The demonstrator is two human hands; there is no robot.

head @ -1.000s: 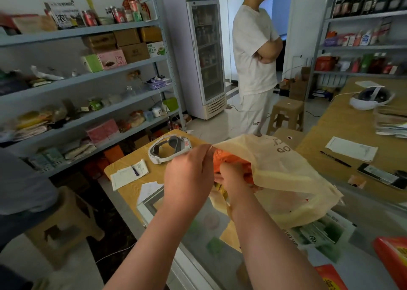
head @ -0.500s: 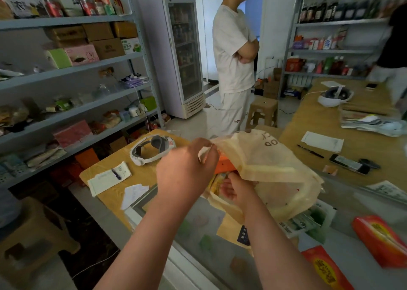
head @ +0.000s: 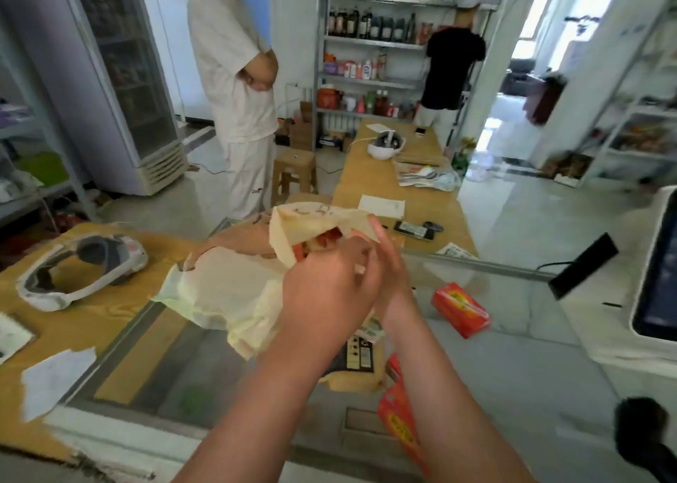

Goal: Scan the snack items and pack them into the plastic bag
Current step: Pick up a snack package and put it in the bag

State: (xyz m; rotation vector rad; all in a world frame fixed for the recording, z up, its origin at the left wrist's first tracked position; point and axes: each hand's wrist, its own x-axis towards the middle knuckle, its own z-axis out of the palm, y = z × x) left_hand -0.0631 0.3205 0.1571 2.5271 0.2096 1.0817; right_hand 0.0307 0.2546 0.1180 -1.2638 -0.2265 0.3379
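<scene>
Pale yellow plastic bag (head: pixel 227 288) had its mouth up and to the right, with orange-red snack packets (head: pixel 328 237) showing inside. Its body sagged over the counter (head: pixel 513 365), probably resting on the glass (blurry there). The bag mouth sat right between both hands, above the counter. Fingers of the left hand (head: pixel 326 292) were curled, gripping the near edge of the mouth. Fingers of the right hand (head: pixel 388 262) were mostly straight against the far rim. Couldn't tell if it pinched, since the thumb was hidden. A red snack box (head: pixel 461 310) lay on the counter just right of the hands. Another red packet (head: pixel 397 420) lay beside the right forearm. Both were outside the bag.
</scene>
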